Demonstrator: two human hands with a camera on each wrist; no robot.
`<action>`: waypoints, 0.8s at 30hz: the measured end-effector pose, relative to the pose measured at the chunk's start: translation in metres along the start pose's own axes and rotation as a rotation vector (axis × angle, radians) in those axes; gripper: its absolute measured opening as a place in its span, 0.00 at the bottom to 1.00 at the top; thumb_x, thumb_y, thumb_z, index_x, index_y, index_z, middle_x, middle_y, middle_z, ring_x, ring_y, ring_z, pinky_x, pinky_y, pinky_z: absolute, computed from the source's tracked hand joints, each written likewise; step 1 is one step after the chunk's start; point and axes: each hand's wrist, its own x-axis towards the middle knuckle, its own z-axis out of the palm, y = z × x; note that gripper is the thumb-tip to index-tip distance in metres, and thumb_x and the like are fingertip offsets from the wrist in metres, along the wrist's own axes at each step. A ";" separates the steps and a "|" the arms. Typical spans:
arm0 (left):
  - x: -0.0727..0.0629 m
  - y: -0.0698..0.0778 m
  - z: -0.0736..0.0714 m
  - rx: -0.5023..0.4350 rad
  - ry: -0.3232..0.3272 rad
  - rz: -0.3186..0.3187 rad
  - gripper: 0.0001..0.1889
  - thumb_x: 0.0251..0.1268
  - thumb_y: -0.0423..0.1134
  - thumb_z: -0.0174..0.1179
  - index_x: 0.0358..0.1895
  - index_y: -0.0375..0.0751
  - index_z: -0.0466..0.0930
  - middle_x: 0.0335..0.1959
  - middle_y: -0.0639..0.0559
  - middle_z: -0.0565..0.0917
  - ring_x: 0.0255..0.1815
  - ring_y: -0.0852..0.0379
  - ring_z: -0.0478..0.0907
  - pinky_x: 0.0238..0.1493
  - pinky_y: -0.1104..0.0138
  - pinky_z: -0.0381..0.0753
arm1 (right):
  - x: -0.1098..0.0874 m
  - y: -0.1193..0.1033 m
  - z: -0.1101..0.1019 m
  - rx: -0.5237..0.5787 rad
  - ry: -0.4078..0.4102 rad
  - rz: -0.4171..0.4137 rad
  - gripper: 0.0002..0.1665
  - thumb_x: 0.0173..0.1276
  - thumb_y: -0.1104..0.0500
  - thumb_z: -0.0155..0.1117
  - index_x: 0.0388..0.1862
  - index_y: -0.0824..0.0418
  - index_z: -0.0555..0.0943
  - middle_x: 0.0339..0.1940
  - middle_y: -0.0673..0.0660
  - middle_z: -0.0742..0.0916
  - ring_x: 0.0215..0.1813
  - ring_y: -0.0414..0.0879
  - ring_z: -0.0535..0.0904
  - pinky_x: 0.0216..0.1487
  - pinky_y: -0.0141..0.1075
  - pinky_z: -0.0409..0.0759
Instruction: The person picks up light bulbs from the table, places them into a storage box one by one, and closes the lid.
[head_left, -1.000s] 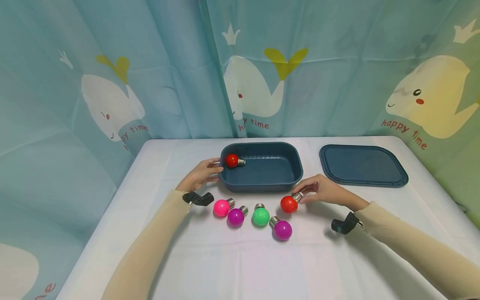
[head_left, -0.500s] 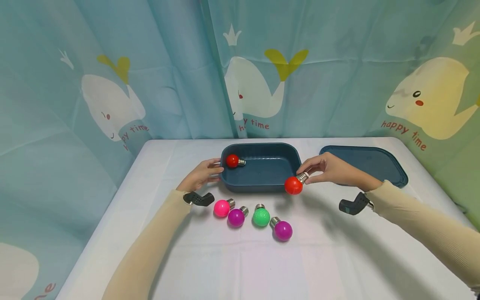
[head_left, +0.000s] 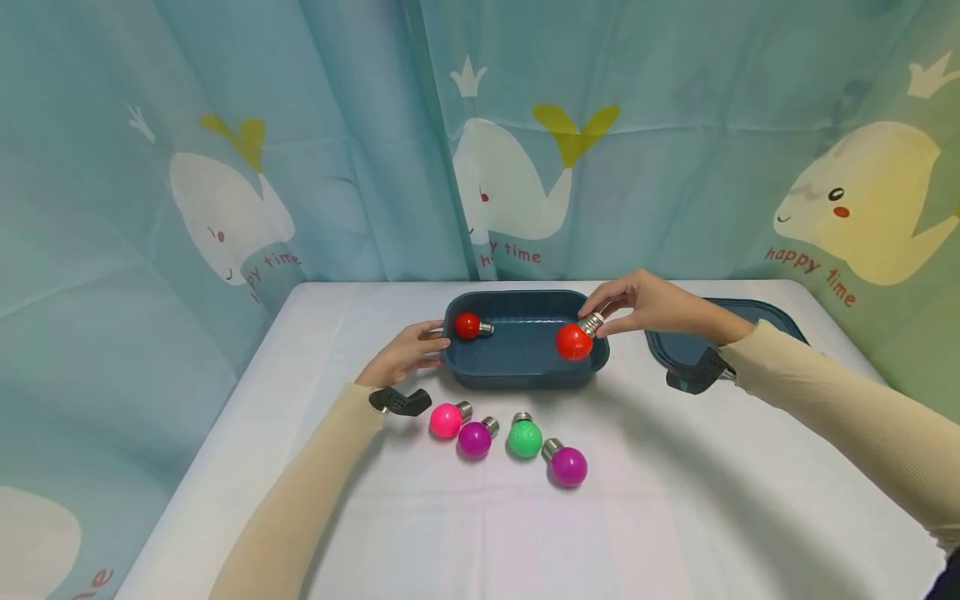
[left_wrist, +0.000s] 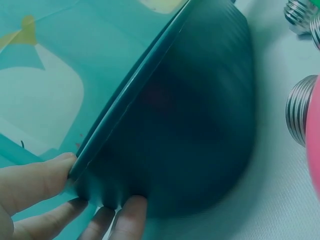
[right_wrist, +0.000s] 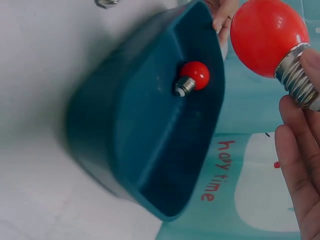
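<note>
One red light bulb [head_left: 467, 326] lies inside the dark blue bin [head_left: 525, 380], near its left end. Above the bin's right part, the right hand [head_left: 649, 305] holds a second red bulb [head_left: 573, 342], fingers pinching its metal base [right_wrist: 295, 80]. The left hand [head_left: 407, 355] touches the bin's left end, fingers apart.

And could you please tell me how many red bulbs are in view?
2: one red bulb lies in the container, near its left end; the right hand holds the other red bulb by its metal base.
</note>
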 end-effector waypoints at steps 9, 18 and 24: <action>0.000 0.002 0.000 0.000 0.017 -0.012 0.32 0.69 0.33 0.51 0.73 0.35 0.50 0.72 0.37 0.59 0.68 0.41 0.64 0.68 0.51 0.66 | 0.029 -0.002 -0.005 -0.008 0.027 0.020 0.19 0.54 0.66 0.71 0.46 0.69 0.82 0.45 0.65 0.86 0.41 0.41 0.84 0.45 0.31 0.84; 0.000 0.002 0.002 -0.008 0.018 -0.018 0.32 0.69 0.32 0.52 0.73 0.35 0.50 0.71 0.37 0.59 0.68 0.41 0.64 0.68 0.51 0.66 | 0.054 0.008 0.000 -0.030 0.071 0.053 0.19 0.54 0.64 0.71 0.46 0.67 0.83 0.45 0.64 0.86 0.44 0.50 0.85 0.43 0.34 0.85; 0.000 0.001 0.001 -0.007 0.021 -0.016 0.32 0.68 0.33 0.52 0.73 0.35 0.51 0.71 0.37 0.60 0.68 0.41 0.64 0.68 0.51 0.67 | 0.067 0.021 0.006 -0.009 0.120 0.102 0.18 0.56 0.64 0.70 0.47 0.66 0.83 0.46 0.63 0.86 0.46 0.53 0.84 0.48 0.40 0.84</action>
